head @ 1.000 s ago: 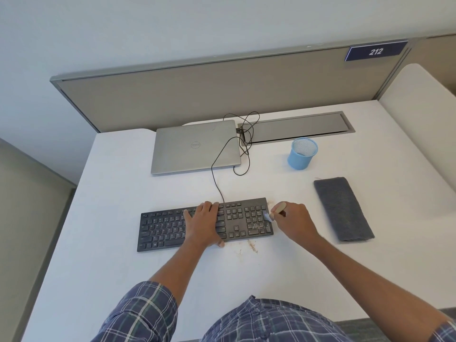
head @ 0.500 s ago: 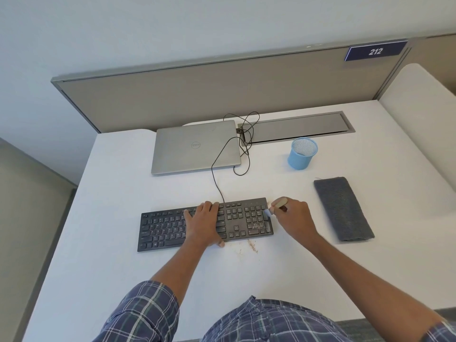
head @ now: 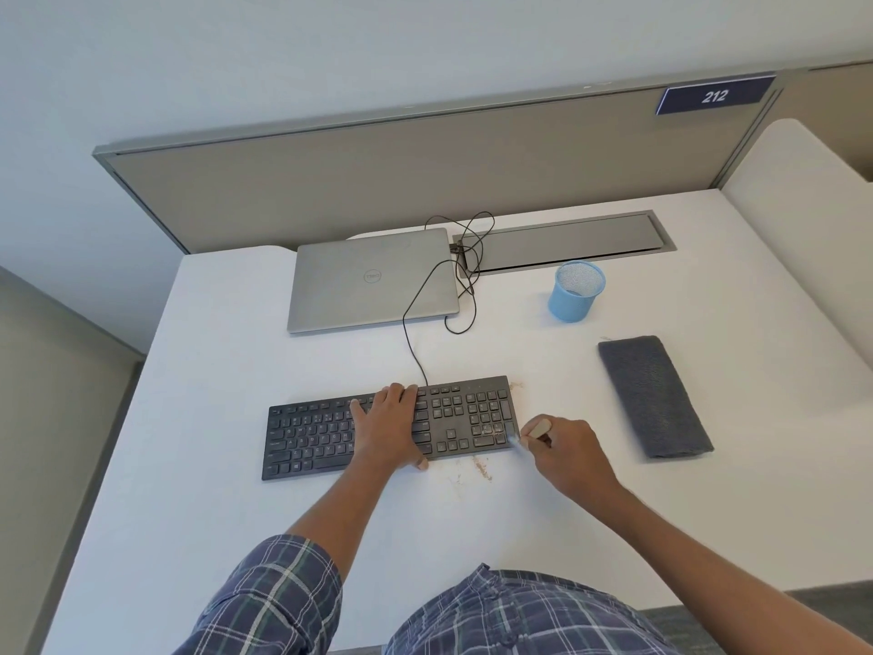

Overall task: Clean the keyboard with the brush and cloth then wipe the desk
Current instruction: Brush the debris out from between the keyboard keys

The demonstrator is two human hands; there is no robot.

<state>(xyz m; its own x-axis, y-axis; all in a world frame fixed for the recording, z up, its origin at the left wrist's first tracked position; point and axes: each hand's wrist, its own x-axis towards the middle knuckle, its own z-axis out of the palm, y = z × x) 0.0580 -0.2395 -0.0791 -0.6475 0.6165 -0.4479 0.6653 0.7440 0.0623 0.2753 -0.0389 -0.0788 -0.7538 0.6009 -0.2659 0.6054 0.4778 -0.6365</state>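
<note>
A black keyboard (head: 312, 437) lies on the white desk (head: 236, 536). My left hand (head: 387, 427) rests flat on its middle keys, thumb hooked over the front edge. My right hand (head: 567, 449) grips a small brush (head: 536, 430) with a pale wooden handle; its bristles touch the keyboard's right end near the front corner. Brown crumbs (head: 482, 468) lie on the desk in front of the keyboard, and a few more sit by its back right corner. A folded grey cloth (head: 654, 394) lies to the right, apart from both hands.
A closed silver laptop (head: 373, 281) sits behind the keyboard, with the keyboard's black cable (head: 425, 314) looping beside it. A blue mesh cup (head: 575, 291) stands at the back right, near a grey cable hatch (head: 567, 243). A partition runs along the desk's back.
My right hand has drawn the brush along the keyboard's right end toward the front corner. My left hand has stayed on the keys.
</note>
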